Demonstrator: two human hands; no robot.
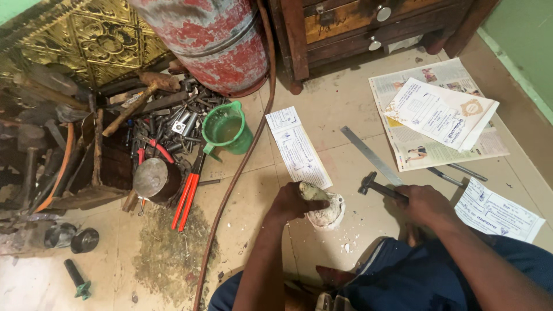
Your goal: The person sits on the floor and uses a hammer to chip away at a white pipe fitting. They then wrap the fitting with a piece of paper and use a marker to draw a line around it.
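Observation:
My left hand (292,203) grips a short pale chisel-like tool (311,190), its tip set against a white lumpy block (328,212) on the tiled floor. White crumbs lie in front of the block. My right hand (424,203) holds a small hammer (375,186) by its handle, the dark head raised just right of the block. Both forearms reach out over my blue-clad legs.
A steel ruler (370,154) and printed papers (438,112) lie to the right. A green plastic jug (226,129), red-handled pliers (187,196), a heap of metal tools (173,118), a red cylinder (213,40) and a hose (242,167) sit left. A wooden drawer unit (357,26) stands behind.

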